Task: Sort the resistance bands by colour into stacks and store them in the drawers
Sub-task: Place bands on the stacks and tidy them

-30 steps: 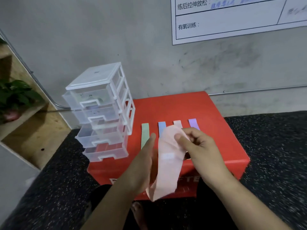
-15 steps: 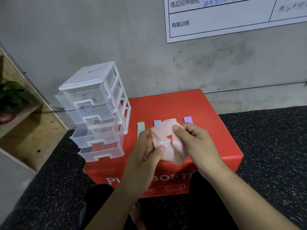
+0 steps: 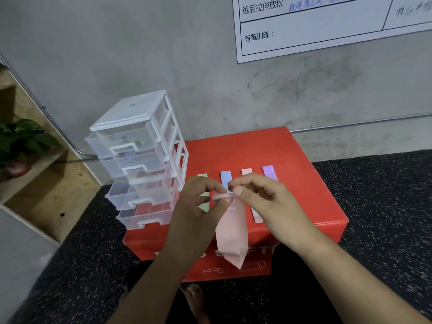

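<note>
Pink band: one, held in the air over the near part of the box; top edge gathered into a narrow strip, the rest hanging down to a point in front of the box's front face

Left hand: thumb and forefinger pinch the left end of the band's top edge; other fingers curled

Right hand: thumb and forefinger pinch the right end of the same edge; the two hands are close together, fingertips almost meeting

Green stack: flat on the box, leftmost of a row of four, mostly hidden behind the left hand

Blue stack: next to the right, far end showing above the fingers

Pink stack: third, its middle covered by the right hand

Purple stack: rightmost, only the far end in view

Drawers: clear plastic unit with white frame, four tiers, on the box's left side and overhanging it; all four drawers pulled partly out, the lower two further; contents too faint to tell

Box: red, white lettering on the front, on a dark speckled floor against a grey wall

Sheet: white printed form on the wall, upper right

Plant: green leaves on a wooden shelf, far left
</note>
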